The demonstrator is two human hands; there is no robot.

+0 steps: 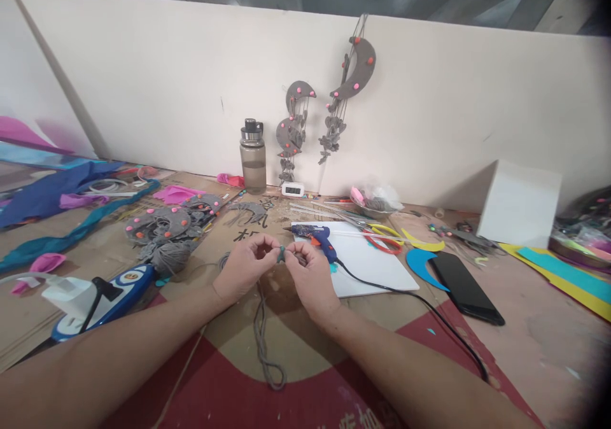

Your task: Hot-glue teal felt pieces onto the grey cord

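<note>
My left hand and my right hand meet above the cardboard. Fingertips of both pinch a small dark teal piece, partly hidden, with its kind too small to make out. Grey yarn trails below the hands and ends in a loop on the cardboard. A little grey material also shows under my right fingers. Just beyond my right hand, a blue glue gun lies on a white board. To the left of my left hand is a ball of grey yarn.
A power strip with a white plug lies at left, near decorated grey crescents. Right of the board are a blue crescent, a black phone and scissors. A water bottle stands by the wall. The glue gun's cord runs right.
</note>
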